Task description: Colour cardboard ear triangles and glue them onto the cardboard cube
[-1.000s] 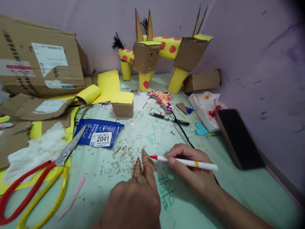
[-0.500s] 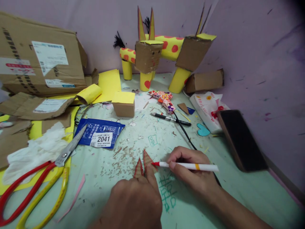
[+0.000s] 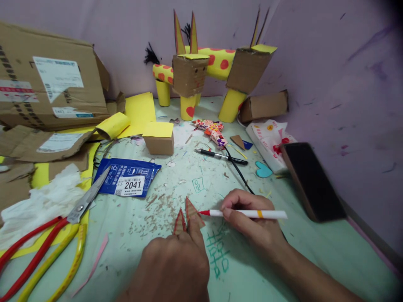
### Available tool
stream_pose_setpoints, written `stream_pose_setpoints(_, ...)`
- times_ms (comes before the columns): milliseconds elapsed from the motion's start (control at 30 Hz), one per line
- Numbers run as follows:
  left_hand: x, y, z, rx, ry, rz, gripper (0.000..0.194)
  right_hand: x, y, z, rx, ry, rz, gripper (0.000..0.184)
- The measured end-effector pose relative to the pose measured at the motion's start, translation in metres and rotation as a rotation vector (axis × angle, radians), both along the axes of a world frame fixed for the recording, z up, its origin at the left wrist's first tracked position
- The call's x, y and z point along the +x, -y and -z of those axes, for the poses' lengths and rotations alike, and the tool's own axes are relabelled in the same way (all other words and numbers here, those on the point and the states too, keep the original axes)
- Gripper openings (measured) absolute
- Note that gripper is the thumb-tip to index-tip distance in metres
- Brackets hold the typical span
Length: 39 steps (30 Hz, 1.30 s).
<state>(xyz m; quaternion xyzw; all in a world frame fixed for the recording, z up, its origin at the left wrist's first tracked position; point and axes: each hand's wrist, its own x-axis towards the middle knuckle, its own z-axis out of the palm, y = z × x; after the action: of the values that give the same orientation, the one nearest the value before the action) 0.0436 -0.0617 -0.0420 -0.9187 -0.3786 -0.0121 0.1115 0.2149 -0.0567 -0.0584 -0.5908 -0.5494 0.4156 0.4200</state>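
Note:
My left hand (image 3: 176, 262) presses down with its index finger stretched out, holding two cardboard triangles against the table. Red lines run along the edges of the larger cardboard triangle (image 3: 191, 208) and the smaller cardboard triangle (image 3: 179, 221); my fingers cover their lower parts. Pinched between thumb and fingers of my right hand (image 3: 252, 220) is a white felt-tip marker (image 3: 273, 214) with an orange band. Its red tip meets the right edge of the larger triangle.
Large scissors (image 3: 74, 222) lie at left over a blue packet (image 3: 129, 178). Behind stand a cardboard box (image 3: 103, 109), a small yellow-topped block (image 3: 159, 140) and two spotted paper animals (image 3: 190, 75). A pen (image 3: 220, 156), glue gun (image 3: 214, 132), tissue pack (image 3: 267, 142) and phone (image 3: 311, 180) lie right.
The marker's tip has slid down along the larger triangle's right edge, with my right hand following. My left hand keeps its place on the triangles. The camera view has shifted slightly.

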Motion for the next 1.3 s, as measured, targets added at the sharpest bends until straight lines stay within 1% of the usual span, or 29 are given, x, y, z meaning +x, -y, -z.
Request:
stream_pose_setpoints(100, 0.0003, 0.0006, -0.0005, -0.010, -0.010, -0.005, 0.067, -0.0008, -0.0011, -0.0014, 0.006, 0.033, -0.025, 0.012)
stream_pose_setpoints(233, 0.0003, 0.0012, 0.0008, -0.048, -0.037, -0.023, 0.071, -0.0011, -0.0012, -0.0023, -0.019, -0.009, -0.007, 0.012)
stream_pose_setpoints(400, -0.0003, 0.0003, 0.0031, -0.023, -0.011, -0.016, 0.070, -0.0007, -0.0006, -0.0025, -0.011, -0.005, 0.011, 0.012)
stream_pose_setpoints(567, -0.0005, 0.0000, 0.0014, -0.048, -0.014, -0.017, 0.071, 0.0001, -0.0011, -0.0029, 0.000, -0.016, -0.023, 0.013)
stream_pose_setpoints(733, -0.0017, 0.0002, 0.0008, -0.029, -0.019, 0.000, 0.069, -0.0003, -0.0006, -0.0028, 0.027, 0.001, 0.017, 0.012)
stream_pose_setpoints(933, -0.0021, -0.0002, 0.0035, -0.086, -0.030, -0.003, 0.071, 0.0001, -0.0019, -0.0044, 0.047, 0.047, -0.025, 0.014)
stream_pose_setpoints(1133, -0.0026, -0.0009, 0.0018, -0.061, -0.054, 0.010, 0.070, 0.0006, -0.0008, -0.0047, 0.041, -0.018, 0.027, 0.013)
stream_pose_setpoints(1300, -0.0026, -0.0020, 0.0010, -0.072, -0.070, 0.016, 0.070, -0.0009, 0.0004, -0.0042, 0.061, 0.103, -0.024, 0.015)
